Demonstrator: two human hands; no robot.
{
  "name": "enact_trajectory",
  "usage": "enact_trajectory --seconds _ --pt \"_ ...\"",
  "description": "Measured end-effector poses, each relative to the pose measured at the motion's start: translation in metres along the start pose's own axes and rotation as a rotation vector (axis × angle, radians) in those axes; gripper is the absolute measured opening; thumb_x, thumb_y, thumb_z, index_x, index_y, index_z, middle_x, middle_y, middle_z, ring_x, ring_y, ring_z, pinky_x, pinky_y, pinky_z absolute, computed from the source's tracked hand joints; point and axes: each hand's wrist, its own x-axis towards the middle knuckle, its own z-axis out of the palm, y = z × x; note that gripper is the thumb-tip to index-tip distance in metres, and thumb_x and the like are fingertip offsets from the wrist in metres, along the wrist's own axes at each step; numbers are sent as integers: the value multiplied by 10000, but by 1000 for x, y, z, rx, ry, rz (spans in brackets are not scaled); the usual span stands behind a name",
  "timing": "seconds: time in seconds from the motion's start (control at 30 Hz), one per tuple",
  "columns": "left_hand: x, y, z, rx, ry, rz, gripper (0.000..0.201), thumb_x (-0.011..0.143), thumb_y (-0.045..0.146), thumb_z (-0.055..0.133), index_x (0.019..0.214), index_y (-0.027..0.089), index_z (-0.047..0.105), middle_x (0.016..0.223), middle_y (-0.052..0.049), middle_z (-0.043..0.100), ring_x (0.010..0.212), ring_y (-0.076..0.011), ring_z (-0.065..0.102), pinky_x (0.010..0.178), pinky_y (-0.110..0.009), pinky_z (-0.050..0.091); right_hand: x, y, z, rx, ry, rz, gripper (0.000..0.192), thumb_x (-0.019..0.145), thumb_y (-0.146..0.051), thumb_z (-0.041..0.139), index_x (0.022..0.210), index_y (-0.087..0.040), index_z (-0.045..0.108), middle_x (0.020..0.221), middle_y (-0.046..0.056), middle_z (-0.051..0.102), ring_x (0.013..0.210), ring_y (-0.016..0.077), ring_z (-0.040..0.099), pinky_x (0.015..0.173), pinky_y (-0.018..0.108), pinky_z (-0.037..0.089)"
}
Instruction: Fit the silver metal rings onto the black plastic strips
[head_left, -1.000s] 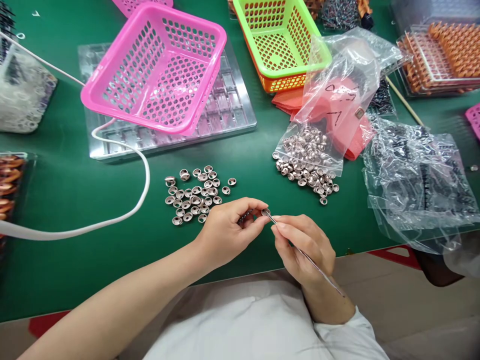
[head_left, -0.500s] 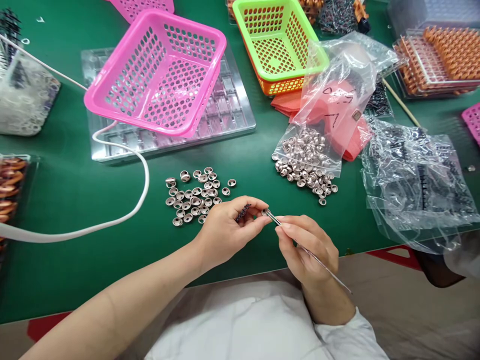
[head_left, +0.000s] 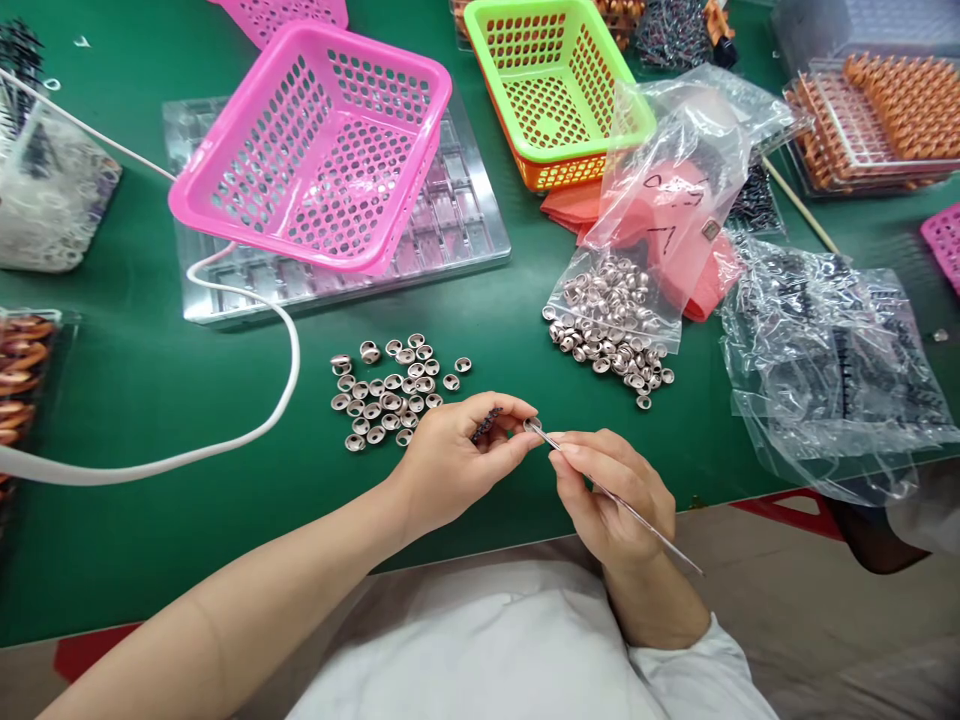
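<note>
Between its thumb and index finger, my left hand [head_left: 450,455] pinches a small silver metal cup [head_left: 532,424]. A dark strip of tiny black parts [head_left: 486,425] sits in the curl of the same hand. My right hand [head_left: 619,490] is closed round slim metal tweezers [head_left: 645,523], whose tips reach the cup at my left fingertips. Exactly what the tips grip is too small to tell. Left of my left hand lies a loose group of similar metal cups [head_left: 390,400]. More metal cups [head_left: 619,345] spill from a clear plastic bag [head_left: 667,190] beyond my right hand.
A pink basket [head_left: 315,150] rests on a metal tray [head_left: 472,230] at the back left. A white cable [head_left: 289,370] curves across the green table [head_left: 247,540]. Farther back is a green basket [head_left: 555,90]. Clear bags of black parts [head_left: 840,350] lie at the right.
The tweezers' prongs look closer together at the cup and have shifted very slightly. Both hands stay almost in place.
</note>
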Motion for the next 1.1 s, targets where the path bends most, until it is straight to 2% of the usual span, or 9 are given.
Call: enact_trajectory --seconds 0.3,0.5,0.73,0.97,1.1 --pt "0 -1 -1 27 1 19 174 825 291 727 942 163 747 735 -22 742 564 -111 627 531 -202 516 1 1 1 7 -11 18 348 824 -3 707 1124 -168 647 970 85 778 834 179 754 640 298 607" --pt "-1 1 -1 134 20 130 111 833 212 720 934 169 738 698 13 724 529 -82 589 524 -172 500 1 -1 1 1 -25 79 340 841 -24 697 1118 -214 643 956 51 781 827 175 758 654 303 619" --pt "-3 -1 0 227 48 213 105 838 205 721 938 177 736 725 8 749 549 -90 617 546 -179 516 1 -1 1 64 -1 166 324 841 -28 690 1085 -239 661 929 30 784 829 190 766 685 337 654" --pt "-4 1 0 224 57 204 98 843 223 716 933 191 735 728 10 756 571 -99 643 546 -180 527 2 -1 2 99 39 217 315 835 -37 697 1065 -250 678 924 19 789 820 196 771 684 339 656" --pt "-4 4 1 135 39 129 115 833 250 729 923 181 741 734 1 757 583 -105 653 544 -181 533 1 -2 2 102 46 218 322 830 -30 696 1067 -247 673 922 20 785 812 191 767 675 333 649"
